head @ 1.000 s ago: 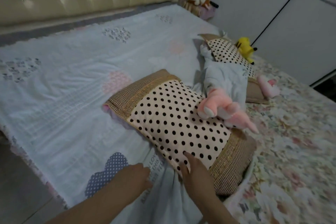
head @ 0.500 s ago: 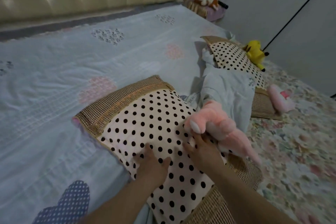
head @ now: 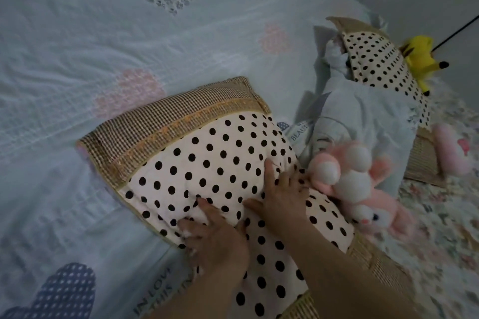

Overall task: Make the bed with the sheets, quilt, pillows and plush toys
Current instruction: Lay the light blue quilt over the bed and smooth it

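Head cam is looking down over my two arms at the bed, and I'd say we're somewhere around the middle of this job. My left hand (head: pixel 215 238) is pressed down into the near polka-dot pillow (head: pixel 207 163) with the fingers spread, not gripping anything, and my right hand (head: pixel 282 197) lies flat on the same pillow just beside it, fingers splayed and the tips almost at the pink plush rabbit (head: pixel 363 189). The rabbit is lying on the pillow's right edge. What looks done: the pale blue sheet (head: pixel 129 33) is spread over most of the mattress, a few ripples but basically laid out. What's left is pretty much everything else. The near pillow sits skewed mid-bed, not squared up at the top edge of the sheet, and the second polka-dot pillow (head: pixel 383 65) lies further off to the right, half under a crumpled pale bundle of cloth (head: pixel 363 116) that needs shaking out or folding. The yellow plush (head: pixel 420 59) is up against that far pillow, another pink plush (head: pixel 451 147) lies near the bundle on the floral cover (head: pixel 440 254), and none of them are arranged. That floral cover is where I can't tell much — quilt or undersheet, too blurry to call.
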{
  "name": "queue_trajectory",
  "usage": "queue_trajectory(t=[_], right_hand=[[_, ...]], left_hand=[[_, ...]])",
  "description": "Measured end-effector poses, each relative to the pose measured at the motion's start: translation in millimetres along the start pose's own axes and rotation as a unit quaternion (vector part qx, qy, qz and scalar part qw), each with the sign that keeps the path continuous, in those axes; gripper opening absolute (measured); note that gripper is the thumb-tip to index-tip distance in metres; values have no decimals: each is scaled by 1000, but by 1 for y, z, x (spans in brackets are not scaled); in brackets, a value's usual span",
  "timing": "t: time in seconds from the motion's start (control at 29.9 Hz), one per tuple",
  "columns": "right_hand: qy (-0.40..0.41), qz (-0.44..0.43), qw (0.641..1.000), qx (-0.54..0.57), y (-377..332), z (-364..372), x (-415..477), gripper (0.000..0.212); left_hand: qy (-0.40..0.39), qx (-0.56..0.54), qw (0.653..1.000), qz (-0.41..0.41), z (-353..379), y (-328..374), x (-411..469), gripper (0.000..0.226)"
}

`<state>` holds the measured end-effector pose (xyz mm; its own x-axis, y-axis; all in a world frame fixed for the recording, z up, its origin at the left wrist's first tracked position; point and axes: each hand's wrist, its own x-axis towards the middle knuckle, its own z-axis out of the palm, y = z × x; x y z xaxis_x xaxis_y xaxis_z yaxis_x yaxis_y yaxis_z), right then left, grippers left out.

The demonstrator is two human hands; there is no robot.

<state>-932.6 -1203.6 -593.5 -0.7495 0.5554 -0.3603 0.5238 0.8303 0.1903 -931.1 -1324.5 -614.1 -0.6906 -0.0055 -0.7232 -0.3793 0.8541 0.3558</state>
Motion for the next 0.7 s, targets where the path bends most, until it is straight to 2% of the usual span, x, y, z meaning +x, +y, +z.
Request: queue_trajectory(t=[0.1,0.2,0.3,0.44,0.54,0.6,0.7], right_hand=[[90,-41,995,-13,-2,5,1,80],[181,-76,980,28,-7,-5,-9,53],[230,-71,968,68,-14,-34,-31,42],[304,-48,943,130,-25,-83,-56,23],[332,-25,924,188,-53,-126,-62,34],[306,-8,929,206,-82,-158,-61,45],[289,-17,928,236,-139,-190,-48,36]], left_hand=[[61,14,997,49,2,-6,-1,90],[112,-6,985,131,-6,-18,-9,78],[137,-78,960,231,-29,-26,-28,77],[165,-103,939,284,-90,-23,-47,74],[156,-66,943,287,-158,-20,-48,69],[188,-39,933,305,-210,-19,-42,65],[252,27,915,314,-296,-23,-22,61]])
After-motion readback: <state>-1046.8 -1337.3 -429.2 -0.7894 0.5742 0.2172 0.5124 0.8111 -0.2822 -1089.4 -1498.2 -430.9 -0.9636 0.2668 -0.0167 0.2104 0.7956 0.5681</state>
